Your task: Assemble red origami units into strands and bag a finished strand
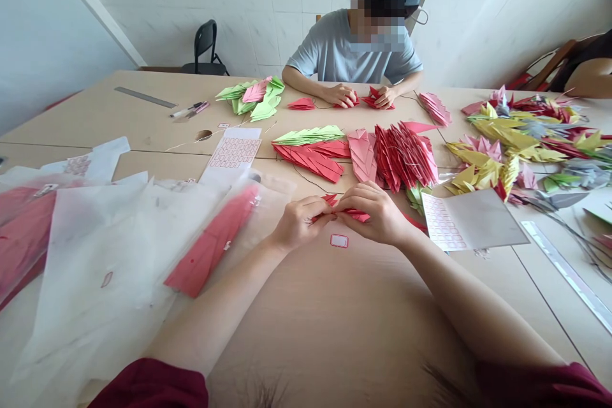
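Observation:
My left hand [297, 223] and my right hand [377, 209] meet over the near middle of the table. Both are closed, fingertips pinching a red folded paper piece [357, 214], partly hidden by the fingers. Just beyond them lies a thick bundle of red folded paper pieces [404, 156]. Beside that bundle are a pink folded piece [362, 154], a red folded strip [310, 160] and a light green one [308, 134]. A small red-bordered label [339, 241] lies on the tabletop just below my hands.
Plastic bags [109, 236], one holding red paper [215, 239], cover the left side. A label sheet [234, 156] lies beyond. At right are a booklet [482, 220], a clear ruler [568, 271] and many folded paper flowers [511, 134]. Across the table a person [335, 44] handles red paper.

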Demonstrator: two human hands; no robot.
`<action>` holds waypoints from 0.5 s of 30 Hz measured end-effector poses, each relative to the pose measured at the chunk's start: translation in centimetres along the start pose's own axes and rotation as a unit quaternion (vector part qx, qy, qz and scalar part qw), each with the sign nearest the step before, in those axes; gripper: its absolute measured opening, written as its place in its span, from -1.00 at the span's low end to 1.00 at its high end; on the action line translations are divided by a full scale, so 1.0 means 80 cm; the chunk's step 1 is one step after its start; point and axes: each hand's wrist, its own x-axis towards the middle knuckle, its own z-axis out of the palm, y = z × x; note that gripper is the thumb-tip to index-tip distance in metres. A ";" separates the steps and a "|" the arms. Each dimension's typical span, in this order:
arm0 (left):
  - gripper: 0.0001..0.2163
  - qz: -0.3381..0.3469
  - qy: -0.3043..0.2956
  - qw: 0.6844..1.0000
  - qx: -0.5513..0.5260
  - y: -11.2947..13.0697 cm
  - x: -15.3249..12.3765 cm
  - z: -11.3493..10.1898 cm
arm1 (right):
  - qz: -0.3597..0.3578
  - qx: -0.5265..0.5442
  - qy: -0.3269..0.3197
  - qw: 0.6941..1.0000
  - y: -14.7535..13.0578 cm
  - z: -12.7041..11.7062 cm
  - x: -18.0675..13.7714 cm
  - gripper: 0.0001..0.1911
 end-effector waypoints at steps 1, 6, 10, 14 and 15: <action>-0.93 -0.001 -0.006 1.000 -0.001 0.001 0.001 0.000 | -0.001 0.009 -0.002 1.000 0.001 -0.002 0.000 -0.89; -0.88 -0.005 -0.015 1.000 -0.003 0.004 0.004 -0.005 | 0.005 0.050 0.000 0.999 0.013 -0.011 -0.001 -0.90; -0.92 -0.024 0.009 0.999 -0.025 0.000 0.003 -0.008 | 0.023 0.027 0.013 0.999 0.018 -0.014 -0.004 -0.90; -0.96 -0.022 0.047 0.998 -0.018 -0.004 0.002 -0.008 | 0.043 0.038 0.009 0.998 0.016 -0.013 -0.004 -0.87; -0.97 -0.023 0.051 0.998 -0.016 -0.004 0.002 -0.008 | 0.049 0.034 0.003 0.998 0.016 -0.012 -0.004 -0.86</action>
